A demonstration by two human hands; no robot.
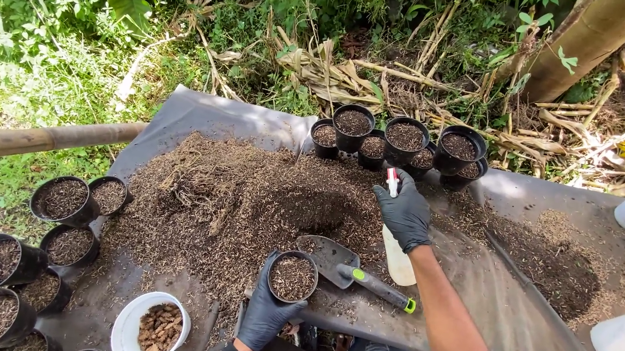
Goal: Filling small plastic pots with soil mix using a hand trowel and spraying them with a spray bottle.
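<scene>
The left hand point(268, 309) wraps its fingers round a small black pot point(292, 276) of mix, light but spillable. The right hand point(404, 214) grips a white squeeze bottle point(397, 256), best held mid-body

The only package in view is a small white squeeze bottle point(398, 255) with a red-and-white nozzle cap, held in the gloved right hand point(404, 214) near the middle of the scene. Its pale body hangs below the hand, over the dark sheet, just right of the trowel, while the capped tip pokes up above the fingers toward the far cluster of filled black pots. Whether it carries a label cannot be told; no signs or screens show anywhere.
</scene>
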